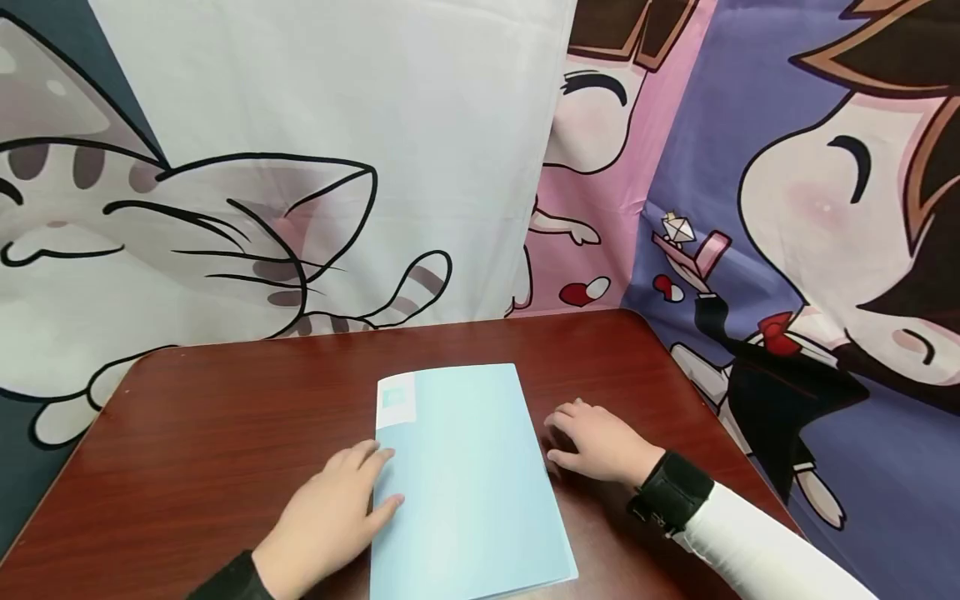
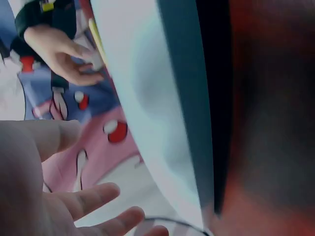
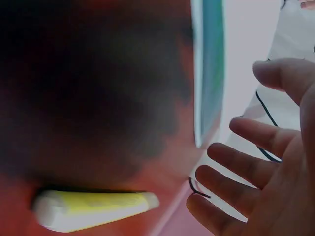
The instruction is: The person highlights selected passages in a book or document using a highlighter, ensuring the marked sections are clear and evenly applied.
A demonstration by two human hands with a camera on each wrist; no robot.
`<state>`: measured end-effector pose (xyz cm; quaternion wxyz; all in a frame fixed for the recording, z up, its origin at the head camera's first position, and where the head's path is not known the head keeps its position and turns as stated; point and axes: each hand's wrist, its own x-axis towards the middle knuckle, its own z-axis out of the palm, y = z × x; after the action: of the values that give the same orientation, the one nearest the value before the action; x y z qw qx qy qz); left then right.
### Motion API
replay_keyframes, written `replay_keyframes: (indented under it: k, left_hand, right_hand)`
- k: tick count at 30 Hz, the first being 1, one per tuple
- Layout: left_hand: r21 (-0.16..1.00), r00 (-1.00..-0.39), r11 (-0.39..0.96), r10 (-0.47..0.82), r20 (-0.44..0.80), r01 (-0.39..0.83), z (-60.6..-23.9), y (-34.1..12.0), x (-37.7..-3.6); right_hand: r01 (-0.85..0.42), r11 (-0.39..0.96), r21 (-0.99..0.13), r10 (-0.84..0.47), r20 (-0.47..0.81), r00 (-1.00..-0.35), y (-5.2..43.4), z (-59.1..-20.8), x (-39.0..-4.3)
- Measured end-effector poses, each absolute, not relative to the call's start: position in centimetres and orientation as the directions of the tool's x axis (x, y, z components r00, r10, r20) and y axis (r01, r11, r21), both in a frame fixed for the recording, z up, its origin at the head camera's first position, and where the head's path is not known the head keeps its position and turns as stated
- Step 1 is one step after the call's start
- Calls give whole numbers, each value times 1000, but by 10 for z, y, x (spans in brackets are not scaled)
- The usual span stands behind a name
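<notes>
Fingers [image 1: 375, 467] of left hand [image 1: 326, 521] spread, touching blue folder [image 1: 468, 483]; right hand [image 1: 600, 446] relaxed beside.

One light blue folder [image 1: 468, 483] is lying on one brown table [image 1: 225, 433], two hands are showing, and one yellow-and-white tube [image 3: 93, 210] is lying nearby

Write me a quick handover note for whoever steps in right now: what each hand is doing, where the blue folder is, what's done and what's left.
Left hand: open, fingertips resting on the left edge of the light blue folder.
Right hand: open, on the table just right of the folder; whether it touches the edge is unclear.
Folder: lies closed and flat at the table's middle, white label at its far left corner.
A yellow and white tube shows only in the right wrist view.
Done: folder is laid down. Left: it is not yet opened.
</notes>
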<state>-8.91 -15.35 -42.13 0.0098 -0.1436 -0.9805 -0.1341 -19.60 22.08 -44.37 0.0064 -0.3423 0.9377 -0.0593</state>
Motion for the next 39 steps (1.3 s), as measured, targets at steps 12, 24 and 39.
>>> replay_keyframes:
  k: [12, 24, 39]
  left_hand:
    - [261, -883, 866, 462, -87, 427, -442, -119, -63]
    - [208, -860, 857, 498, -109, 471, -446, -109, -51]
    - [255, -848, 819, 530, 8, 514, -444, -102, -27]
  right_hand:
    - [-703, 701, -121, -713, -114, -692, 226, -455, -176]
    - [-666, 717, -208, -696, -144, -704, 230, -461, -170]
    - [-730, 656, -191, -753, -107, -649, 220, -466, -153]
